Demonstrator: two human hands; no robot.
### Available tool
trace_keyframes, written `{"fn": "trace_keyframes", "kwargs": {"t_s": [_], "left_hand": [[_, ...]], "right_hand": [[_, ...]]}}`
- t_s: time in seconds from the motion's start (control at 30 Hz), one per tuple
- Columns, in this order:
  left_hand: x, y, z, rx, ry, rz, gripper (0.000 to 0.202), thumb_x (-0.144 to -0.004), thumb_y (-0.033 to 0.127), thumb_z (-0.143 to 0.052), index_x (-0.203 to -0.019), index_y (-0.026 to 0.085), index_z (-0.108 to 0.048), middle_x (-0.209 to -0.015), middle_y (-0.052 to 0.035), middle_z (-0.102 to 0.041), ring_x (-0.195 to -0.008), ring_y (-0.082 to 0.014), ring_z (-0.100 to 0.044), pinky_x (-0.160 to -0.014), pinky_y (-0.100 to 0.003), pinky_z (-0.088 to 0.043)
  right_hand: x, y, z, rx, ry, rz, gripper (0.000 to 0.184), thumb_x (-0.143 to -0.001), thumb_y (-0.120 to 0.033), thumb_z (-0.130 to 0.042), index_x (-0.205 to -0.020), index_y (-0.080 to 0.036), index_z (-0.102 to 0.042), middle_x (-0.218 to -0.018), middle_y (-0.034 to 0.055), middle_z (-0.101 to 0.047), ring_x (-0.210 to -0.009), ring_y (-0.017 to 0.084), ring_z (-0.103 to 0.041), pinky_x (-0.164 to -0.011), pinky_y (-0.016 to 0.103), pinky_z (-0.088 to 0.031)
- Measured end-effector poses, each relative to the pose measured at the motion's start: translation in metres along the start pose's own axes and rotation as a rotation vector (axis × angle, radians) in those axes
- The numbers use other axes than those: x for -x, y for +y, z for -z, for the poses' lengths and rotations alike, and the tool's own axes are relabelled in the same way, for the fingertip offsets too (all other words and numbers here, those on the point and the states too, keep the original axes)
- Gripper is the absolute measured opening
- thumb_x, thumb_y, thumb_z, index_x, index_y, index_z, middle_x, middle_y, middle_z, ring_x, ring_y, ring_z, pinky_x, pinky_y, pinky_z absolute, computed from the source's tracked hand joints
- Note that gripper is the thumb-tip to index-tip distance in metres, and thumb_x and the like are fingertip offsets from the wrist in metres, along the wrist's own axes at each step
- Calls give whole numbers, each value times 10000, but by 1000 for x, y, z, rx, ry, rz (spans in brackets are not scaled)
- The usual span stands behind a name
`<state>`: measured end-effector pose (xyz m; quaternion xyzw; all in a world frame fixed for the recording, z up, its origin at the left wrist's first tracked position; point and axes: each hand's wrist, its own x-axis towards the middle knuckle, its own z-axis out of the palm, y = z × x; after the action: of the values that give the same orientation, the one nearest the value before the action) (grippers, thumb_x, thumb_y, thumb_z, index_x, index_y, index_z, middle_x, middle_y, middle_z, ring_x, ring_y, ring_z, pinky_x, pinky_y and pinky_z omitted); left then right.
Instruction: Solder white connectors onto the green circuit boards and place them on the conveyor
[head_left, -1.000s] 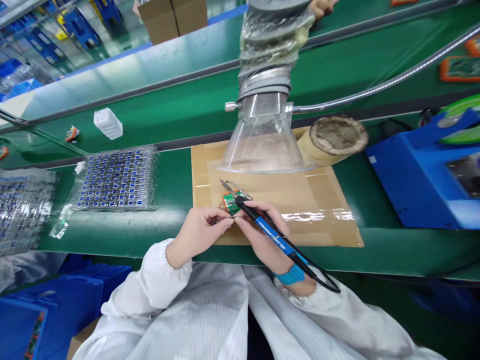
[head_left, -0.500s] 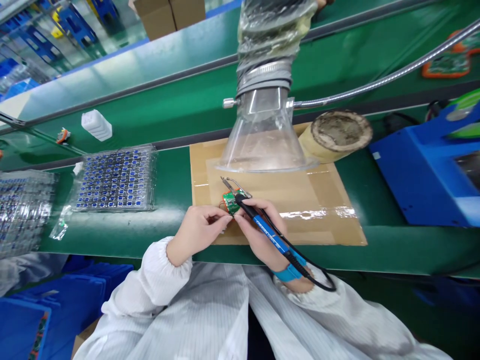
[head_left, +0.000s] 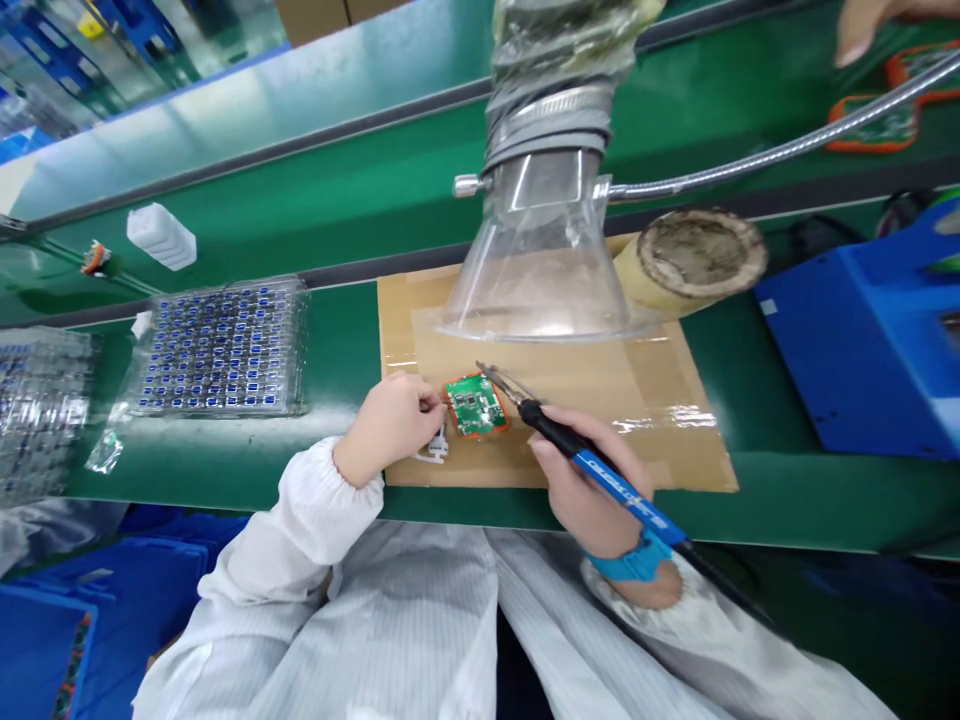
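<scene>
A green circuit board (head_left: 477, 404) with an orange rim lies flat on the cardboard sheet (head_left: 675, 425). My right hand (head_left: 592, 480) is closed around a blue and black soldering iron (head_left: 600, 475). The iron's metal tip, with a thin tube beside it, points up and left over the board's upper right corner. At the board's left edge my left hand (head_left: 397, 425) makes a pinch; whatever lies between its fingertips is too small to name. Just below those fingers is a small white plastic part (head_left: 435, 445), partly covered by the hand.
A clear fume hood (head_left: 540, 270) hangs over the cardboard, beside a crusted round pot (head_left: 697, 255). Clear trays of blue parts (head_left: 221, 350) stand at left, a blue machine (head_left: 862, 340) at right. Another person's hand (head_left: 862, 25) shows at the top right near orange-rimmed boards (head_left: 874, 122).
My right hand has drawn back to the right with the soldering iron, uncovering the board. My left hand has shifted slightly left, and the white part now shows beneath it.
</scene>
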<state>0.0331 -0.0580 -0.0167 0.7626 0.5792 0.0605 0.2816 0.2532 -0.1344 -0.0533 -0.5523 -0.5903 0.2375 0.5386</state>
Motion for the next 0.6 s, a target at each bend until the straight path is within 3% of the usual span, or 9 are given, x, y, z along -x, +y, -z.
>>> {"fn": "trace_keyframes", "kwargs": {"t_s": [0.23,0.6], "left_hand": [[1,2,1,51,-20,7,248,-844,150,-631,-601,184,-588,-715,-19,-672,-774,-185,-554,-729,-329,-406],[5,2,1,120,7,-53,232,-822,105,-619,-608,184,-571,-713,-19,-655,-755,-175,-545,-758,-326,-426]], "right_hand": [[6,0,2,28,-67,65,102,-881,-244,-724,-982,-247,-717,-854,19,-752,-738,191,-722,-685,317,-592],[1,-6,-4,54,-114,97,94,-878,-231,-713,-964,-264,-693,-844,15,-754,-723,212,-728,-677,363,-607]]}}
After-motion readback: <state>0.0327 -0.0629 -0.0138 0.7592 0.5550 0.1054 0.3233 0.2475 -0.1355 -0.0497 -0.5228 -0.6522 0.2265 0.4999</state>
